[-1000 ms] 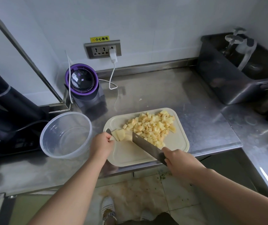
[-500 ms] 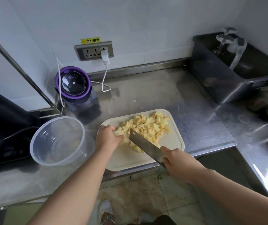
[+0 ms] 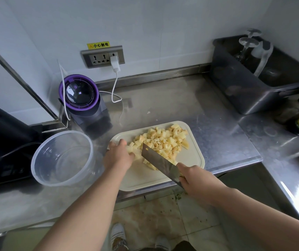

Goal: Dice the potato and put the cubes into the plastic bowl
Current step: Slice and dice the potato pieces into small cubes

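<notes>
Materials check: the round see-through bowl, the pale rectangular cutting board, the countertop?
Round see-through bowl: clear thin plastic, seemingly; counter shows through. Pale rectangular cutting board: likely matte plastic, cream, rounded corners, raised rim. Countertop: brushed stainless steel, dull reflections.

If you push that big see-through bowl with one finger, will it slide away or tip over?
Probably slide. The plastic bowl looks thin, clear and empty, so likely light, and the steel counter is smooth. It sits wide and low, so tipping seems unlikely. Its thin wall might flex a little.
</notes>
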Available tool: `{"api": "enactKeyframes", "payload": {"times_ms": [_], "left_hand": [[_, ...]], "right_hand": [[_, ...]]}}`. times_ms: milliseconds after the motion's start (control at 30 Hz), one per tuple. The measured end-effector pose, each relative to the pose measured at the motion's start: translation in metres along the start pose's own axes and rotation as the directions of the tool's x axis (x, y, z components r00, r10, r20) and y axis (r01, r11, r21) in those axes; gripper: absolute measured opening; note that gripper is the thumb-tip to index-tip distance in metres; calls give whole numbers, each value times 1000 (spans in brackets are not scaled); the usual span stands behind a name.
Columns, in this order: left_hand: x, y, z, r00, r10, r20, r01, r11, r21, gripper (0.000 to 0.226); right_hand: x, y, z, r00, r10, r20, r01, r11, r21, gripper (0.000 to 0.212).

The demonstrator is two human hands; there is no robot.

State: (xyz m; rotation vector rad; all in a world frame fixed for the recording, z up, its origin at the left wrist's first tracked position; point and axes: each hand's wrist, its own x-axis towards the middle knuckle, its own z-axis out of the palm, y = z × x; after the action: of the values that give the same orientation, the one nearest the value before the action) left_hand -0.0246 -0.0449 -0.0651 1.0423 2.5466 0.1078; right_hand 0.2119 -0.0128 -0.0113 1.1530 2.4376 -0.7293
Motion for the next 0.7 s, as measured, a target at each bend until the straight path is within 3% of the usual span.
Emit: {"api": "enactKeyframes", "payload": {"times_ms": [200,400,533,700], "left_hand": [[2,-2,3,999,-34,-22,32,997,-77,47],[8,2,1,995,-89,42,91,994,-57,48],[9,1,-1,997,-57,44,58,998,-20,49],[9,-7,-3,982,-104,156,126,982,-138,55]], "right_hand": [[-1,-1,-1,1000,8,12,-8,1000,15,11],[-1,-2,-2,1000,-1,19,1,1000,22,5],[0,-3,-4,1000,-10,15,10,999,31,5],[3,-2,-3,1000,-14,-4,14,999,39,7]]}}
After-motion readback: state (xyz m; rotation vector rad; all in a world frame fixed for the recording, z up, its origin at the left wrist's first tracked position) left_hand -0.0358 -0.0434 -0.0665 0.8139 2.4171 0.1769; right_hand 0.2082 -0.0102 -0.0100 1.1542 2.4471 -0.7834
